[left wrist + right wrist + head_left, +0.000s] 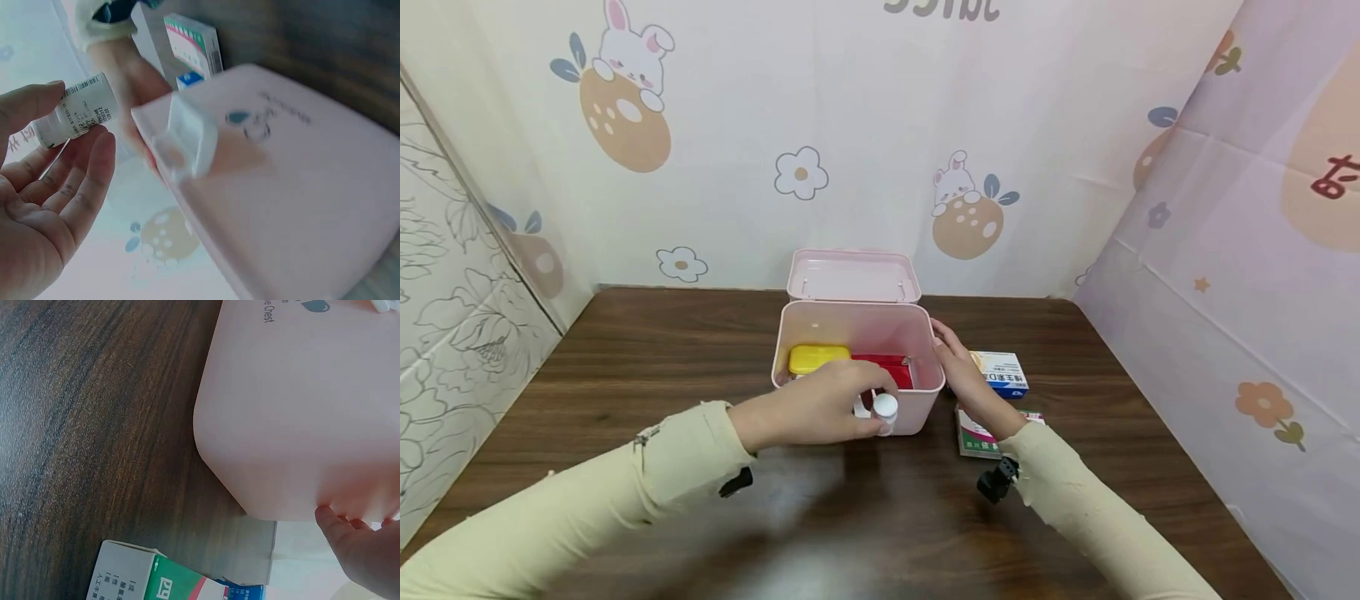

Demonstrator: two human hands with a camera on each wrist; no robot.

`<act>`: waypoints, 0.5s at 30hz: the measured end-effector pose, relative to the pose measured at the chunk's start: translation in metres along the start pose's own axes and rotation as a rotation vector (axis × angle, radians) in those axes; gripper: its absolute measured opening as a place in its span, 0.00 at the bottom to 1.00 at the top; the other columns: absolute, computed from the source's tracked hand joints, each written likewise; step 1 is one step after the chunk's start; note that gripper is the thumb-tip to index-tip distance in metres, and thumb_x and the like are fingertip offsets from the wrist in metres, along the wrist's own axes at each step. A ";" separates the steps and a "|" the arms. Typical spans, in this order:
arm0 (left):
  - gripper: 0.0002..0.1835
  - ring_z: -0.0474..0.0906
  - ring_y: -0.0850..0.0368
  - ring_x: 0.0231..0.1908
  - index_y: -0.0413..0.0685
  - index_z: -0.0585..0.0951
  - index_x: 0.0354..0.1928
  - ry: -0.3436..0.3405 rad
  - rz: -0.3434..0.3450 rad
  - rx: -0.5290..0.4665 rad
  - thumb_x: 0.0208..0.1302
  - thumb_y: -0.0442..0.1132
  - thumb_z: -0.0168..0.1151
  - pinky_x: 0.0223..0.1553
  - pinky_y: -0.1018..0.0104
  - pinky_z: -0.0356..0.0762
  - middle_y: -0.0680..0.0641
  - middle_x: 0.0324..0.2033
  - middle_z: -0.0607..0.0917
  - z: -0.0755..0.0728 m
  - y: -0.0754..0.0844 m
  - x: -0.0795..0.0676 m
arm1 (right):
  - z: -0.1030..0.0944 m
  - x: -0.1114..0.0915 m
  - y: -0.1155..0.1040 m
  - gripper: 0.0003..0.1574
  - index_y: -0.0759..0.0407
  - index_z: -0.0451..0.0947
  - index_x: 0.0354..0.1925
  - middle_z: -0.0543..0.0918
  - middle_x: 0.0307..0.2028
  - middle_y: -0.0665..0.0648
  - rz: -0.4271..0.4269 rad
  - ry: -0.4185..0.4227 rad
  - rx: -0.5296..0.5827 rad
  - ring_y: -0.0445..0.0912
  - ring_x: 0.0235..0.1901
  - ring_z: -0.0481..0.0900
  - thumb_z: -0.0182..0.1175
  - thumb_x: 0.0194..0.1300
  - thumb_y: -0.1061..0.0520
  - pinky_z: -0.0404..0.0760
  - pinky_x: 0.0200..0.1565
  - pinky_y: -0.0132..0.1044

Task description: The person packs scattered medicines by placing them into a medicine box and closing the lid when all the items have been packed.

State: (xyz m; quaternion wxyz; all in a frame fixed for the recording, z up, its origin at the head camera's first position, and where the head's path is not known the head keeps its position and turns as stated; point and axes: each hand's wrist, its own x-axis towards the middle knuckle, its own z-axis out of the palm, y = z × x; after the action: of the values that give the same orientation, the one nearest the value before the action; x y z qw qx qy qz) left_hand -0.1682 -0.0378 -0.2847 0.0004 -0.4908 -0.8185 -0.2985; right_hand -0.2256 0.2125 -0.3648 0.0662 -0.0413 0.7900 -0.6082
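Observation:
My left hand [820, 404] pinches a small white pill bottle [80, 111] between thumb and fingers, above the front rim of an open pink medicine box [917, 414]. The bottle has a printed label with a barcode, and its white cap faces up in the head view. Against the box's right side rests my right hand [964, 379], its fingertips touching the outer wall in the right wrist view. Inside the box lie a yellow case [817, 358] and a red item [897, 372], partly hidden by the left hand and the front wall.
Right of the box, a white and blue carton [1003, 372] lies behind a green and white carton [979, 443], partly covered by the right arm. The raised lid [854, 277] leans back near the curtain. A white latch [190, 137] sticks out from the box front.

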 end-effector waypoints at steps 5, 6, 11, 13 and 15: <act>0.10 0.79 0.58 0.32 0.42 0.82 0.38 0.053 0.015 0.022 0.55 0.33 0.74 0.37 0.71 0.79 0.54 0.31 0.82 -0.016 -0.009 0.001 | 0.000 0.001 0.001 0.33 0.58 0.46 0.79 0.54 0.76 0.65 0.006 0.001 -0.007 0.60 0.74 0.51 0.35 0.82 0.52 0.54 0.71 0.59; 0.10 0.79 0.58 0.32 0.42 0.82 0.37 0.062 0.021 0.020 0.55 0.32 0.74 0.36 0.71 0.79 0.54 0.30 0.82 -0.019 -0.012 0.001 | 0.000 0.001 0.001 0.33 0.58 0.47 0.79 0.54 0.76 0.64 0.007 0.001 -0.005 0.60 0.75 0.51 0.35 0.82 0.52 0.54 0.71 0.59; 0.10 0.79 0.59 0.31 0.44 0.79 0.34 0.096 0.032 0.017 0.54 0.30 0.73 0.36 0.68 0.81 0.54 0.29 0.81 -0.032 -0.023 0.000 | 0.000 0.000 0.001 0.33 0.58 0.46 0.79 0.54 0.76 0.64 -0.002 -0.004 -0.005 0.60 0.74 0.51 0.35 0.82 0.52 0.54 0.71 0.59; 0.10 0.80 0.60 0.31 0.45 0.79 0.34 0.102 0.011 0.027 0.55 0.29 0.73 0.37 0.66 0.81 0.54 0.29 0.81 -0.038 -0.027 0.000 | 0.000 0.000 0.001 0.33 0.58 0.46 0.79 0.54 0.76 0.64 -0.001 -0.003 -0.006 0.60 0.74 0.52 0.35 0.82 0.52 0.55 0.71 0.59; 0.09 0.80 0.59 0.32 0.45 0.79 0.34 0.093 -0.026 0.016 0.56 0.29 0.72 0.38 0.64 0.82 0.54 0.30 0.81 -0.043 -0.031 0.000 | 0.000 0.000 0.001 0.33 0.57 0.46 0.79 0.54 0.76 0.64 0.004 -0.003 -0.007 0.60 0.74 0.52 0.35 0.82 0.52 0.55 0.71 0.58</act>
State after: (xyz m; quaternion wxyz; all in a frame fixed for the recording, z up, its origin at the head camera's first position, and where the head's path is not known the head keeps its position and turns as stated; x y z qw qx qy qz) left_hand -0.2055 -0.0691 -0.2645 0.0384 -0.4659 -0.8262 -0.3144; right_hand -0.2260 0.2122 -0.3656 0.0685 -0.0412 0.7921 -0.6051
